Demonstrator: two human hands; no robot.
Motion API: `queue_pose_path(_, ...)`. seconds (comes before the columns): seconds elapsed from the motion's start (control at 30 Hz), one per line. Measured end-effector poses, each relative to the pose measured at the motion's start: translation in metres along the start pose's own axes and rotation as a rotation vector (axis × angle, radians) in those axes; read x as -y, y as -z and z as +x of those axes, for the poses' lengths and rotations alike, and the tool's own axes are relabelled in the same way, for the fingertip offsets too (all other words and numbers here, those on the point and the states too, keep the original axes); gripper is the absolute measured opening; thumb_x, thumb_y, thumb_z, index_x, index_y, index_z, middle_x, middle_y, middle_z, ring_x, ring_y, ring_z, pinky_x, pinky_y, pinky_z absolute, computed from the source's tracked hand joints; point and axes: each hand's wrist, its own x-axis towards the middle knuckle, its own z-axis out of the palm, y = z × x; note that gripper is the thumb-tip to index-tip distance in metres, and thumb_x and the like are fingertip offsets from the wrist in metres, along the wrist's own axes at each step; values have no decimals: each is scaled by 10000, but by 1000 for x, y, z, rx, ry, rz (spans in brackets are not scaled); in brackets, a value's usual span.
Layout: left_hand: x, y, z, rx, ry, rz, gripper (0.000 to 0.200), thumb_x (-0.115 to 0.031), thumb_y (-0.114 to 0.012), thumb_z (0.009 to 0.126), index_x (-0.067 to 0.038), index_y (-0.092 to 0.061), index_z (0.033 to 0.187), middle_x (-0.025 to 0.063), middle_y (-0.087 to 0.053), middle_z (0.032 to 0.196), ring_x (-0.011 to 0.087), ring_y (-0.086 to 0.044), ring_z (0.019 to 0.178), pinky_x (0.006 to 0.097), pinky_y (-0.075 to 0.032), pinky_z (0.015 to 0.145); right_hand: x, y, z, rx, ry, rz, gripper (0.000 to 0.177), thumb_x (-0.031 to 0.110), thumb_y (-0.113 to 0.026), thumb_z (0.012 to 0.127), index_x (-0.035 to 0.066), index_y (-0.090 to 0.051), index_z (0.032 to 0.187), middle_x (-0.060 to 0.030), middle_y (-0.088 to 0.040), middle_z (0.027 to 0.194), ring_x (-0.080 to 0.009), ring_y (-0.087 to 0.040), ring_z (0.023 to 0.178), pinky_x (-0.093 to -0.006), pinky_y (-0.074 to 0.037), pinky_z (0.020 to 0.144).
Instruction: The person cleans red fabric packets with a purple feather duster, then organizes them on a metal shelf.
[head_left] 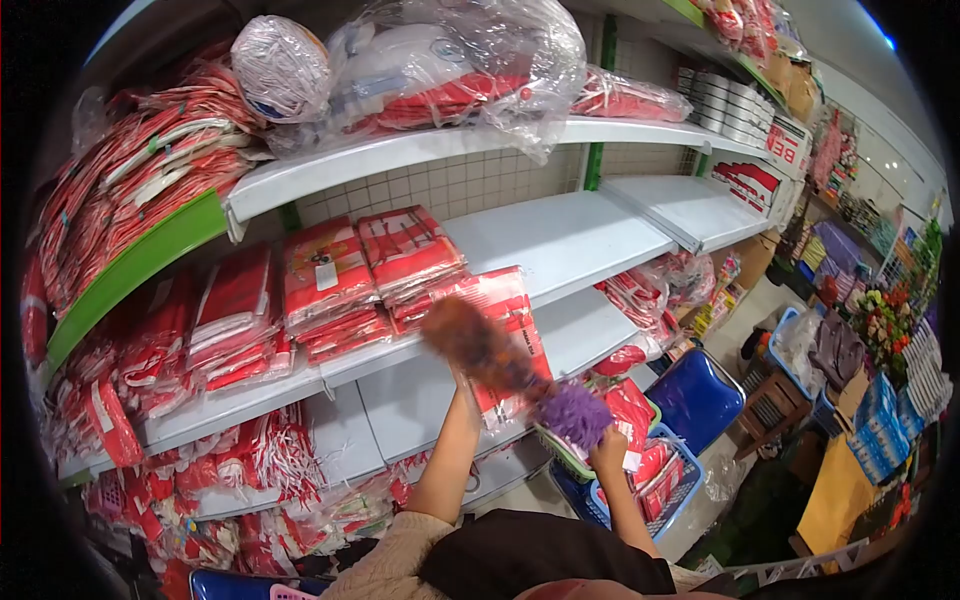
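My right hand (608, 453) is closed round the handle end of a feather duster (480, 345), brown and blurred by motion, with a purple feather tuft (575, 415) near my fingers. The duster lies across a flat red-and-white plastic-wrapped packet (515, 310). My left hand (463, 385) holds that packet up in front of the middle shelf; its fingers are mostly hidden behind the packet and duster. Left of the packet, stacks of similar red wrapped packets (325, 275) stand on the middle shelf (555, 240).
A white yarn ball (280, 68) and a clear plastic bag (480, 60) sit on the upper shelf (410, 150). Below my right hand is a blue basket (690, 480) of red packets, beside a blue chair (700, 400). Lower shelves hold red goods (240, 450).
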Motion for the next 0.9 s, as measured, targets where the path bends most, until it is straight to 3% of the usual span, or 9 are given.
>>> queue_pose_path(0.03, -4, 2, 0, -20, 1, -58, 555, -479, -471, 824, -117, -483, 1245, 65, -553, 1192, 189, -540, 1040, 352, -430, 889, -1, -8, 6, -12, -48, 0, 196, 127, -637, 622, -2, -497, 667, -204, -512, 571, -404, -520, 542, -484, -399, 512)
queue_pose_path(0.17, -25, 15, -6, -76, 1, -224, 557, -479, -468, 828, -117, -476, 1251, 65, -548, 1197, 190, -534, 1046, 353, -427, 892, 7, -12, 46, -11, -165, 225, 306, 152, -629, 726, -23, -500, 942, -226, -558, 622, -415, -545, 562, -500, -394, 516)
queue_pose_path(0.27, -41, 25, -10, -97, 5, -300, 559, -479, -466, 830, -117, -471, 1256, 65, -544, 1201, 190, -531, 1051, 354, -424, 894, 29, -10, 91, -8, -98, 296, 408, 153, -621, 736, 0, -441, 1068, -216, -572, 643, -419, -560, 605, -491, -416, 550)
queue_pose_path(0.37, -54, 34, -17, -111, 1, -341, 560, -479, -464, 832, -117, -465, 1260, 64, -540, 1206, 191, -527, 1056, 355, -421, 896, 81, 10, 131, 0, -125, 129, 410, 134, -599, 748, 23, -422, 1100, -198, -593, 695, -418, -575, 652, -481, -435, 590)
queue_pose_path(0.47, -60, 38, -23, -127, 4, -368, 562, -478, -462, 835, -117, -460, 1265, 64, -536, 1210, 191, -523, 1060, 356, -419, 899, 101, -4, 163, -58, 34, 44, 396, 76, -569, 750, 45, -419, 1115, -194, -602, 744, -421, -583, 690, -471, -453, 632)
queue_pose_path(0.77, -61, 40, -41, -151, 33, -427, 566, -478, -456, 842, -117, -444, 1278, 63, -525, 1223, 193, -511, 1074, 360, -410, 906, 153, -27, 231, 81, 124, -273, 294, 110, -526, 778, 40, -488, 1060, -141, -630, 742, -347, -627, 642, -436, -500, 581)
queue_pose_path(0.8, -61, 40, -41, -151, 35, -434, 567, -478, -455, 843, -117, -442, 1280, 63, -523, 1224, 193, -510, 1076, 360, -410, 907, 159, -23, 235, 166, 60, -248, 265, 83, -555, 760, 33, -498, 1014, -179, -614, 821, -336, -621, 762, -416, -508, 614)
queue_pose_path(0.9, -58, 41, -44, -151, 56, -441, 569, -478, -453, 845, -117, -437, 1284, 63, -520, 1228, 193, -506, 1081, 361, -407, 909, 171, -4, 223, 32, 158, -286, 306, 61, -576, 753, 23, -506, 1048, -204, -569, 926, -304, -570, 883, -398, -500, 638)
